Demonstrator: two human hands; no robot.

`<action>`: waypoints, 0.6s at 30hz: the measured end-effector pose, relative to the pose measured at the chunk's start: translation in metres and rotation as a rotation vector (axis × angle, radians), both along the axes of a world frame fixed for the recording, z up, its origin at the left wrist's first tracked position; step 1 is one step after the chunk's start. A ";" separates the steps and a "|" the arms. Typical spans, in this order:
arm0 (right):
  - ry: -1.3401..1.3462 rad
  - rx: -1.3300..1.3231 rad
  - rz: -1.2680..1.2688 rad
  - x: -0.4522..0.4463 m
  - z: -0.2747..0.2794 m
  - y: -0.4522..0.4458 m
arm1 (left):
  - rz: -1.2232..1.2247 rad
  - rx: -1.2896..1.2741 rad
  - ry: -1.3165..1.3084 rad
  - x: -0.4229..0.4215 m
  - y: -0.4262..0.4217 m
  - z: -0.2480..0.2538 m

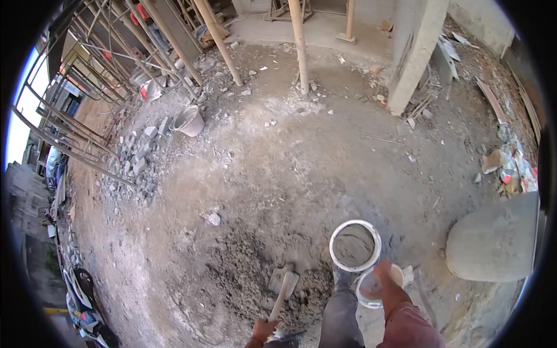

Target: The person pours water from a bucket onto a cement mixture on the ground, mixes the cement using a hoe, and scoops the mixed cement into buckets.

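My left hand (264, 329), at the bottom edge, is closed round the wooden handle of a hoe (281, 301). Its mortar-smeared blade rests on a heap of wet grey mortar (241, 272). Standing right of the heap is a white-rimmed bucket (377, 230) filled almost to the brim with smooth grey mortar. Just in front of it sits a second pale bucket (364, 301), partly covered by my right forearm. My right hand (383, 271) is closed at that second bucket's far rim, near the full bucket. The fingertips are mostly hidden.
A grey tub (490, 243) stands at the right. A pale bucket (189, 122) leans by broken rubble (139, 153) at the left. Bamboo props (299, 46) and a concrete column (415, 64) rise ahead. A motorbike (87, 301) is lower left; a person (152, 26) stands far behind the poles.
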State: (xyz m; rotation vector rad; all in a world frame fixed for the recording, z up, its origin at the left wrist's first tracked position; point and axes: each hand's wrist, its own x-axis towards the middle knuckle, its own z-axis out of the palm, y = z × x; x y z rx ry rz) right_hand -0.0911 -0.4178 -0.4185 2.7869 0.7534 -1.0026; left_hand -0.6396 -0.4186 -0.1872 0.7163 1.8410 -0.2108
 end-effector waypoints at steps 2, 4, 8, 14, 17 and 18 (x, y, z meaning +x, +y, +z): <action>0.009 0.042 -0.205 -0.006 -0.015 0.023 | -0.026 -0.381 -0.120 -0.004 0.011 -0.014; 0.200 -0.163 -0.200 -0.007 -0.013 0.047 | -0.055 -0.062 0.187 -0.016 -0.007 -0.047; 0.137 -0.133 -0.427 -0.018 -0.001 0.060 | 0.113 -0.023 0.089 -0.002 0.016 -0.009; 0.092 0.080 -0.110 -0.069 0.036 0.089 | 0.248 0.092 -0.009 -0.016 0.042 0.053; 0.023 0.250 0.253 -0.045 0.049 0.103 | 0.294 0.162 -0.063 -0.023 0.050 0.076; 0.010 0.304 0.337 -0.029 0.041 0.104 | 0.300 0.179 -0.072 -0.024 0.063 0.080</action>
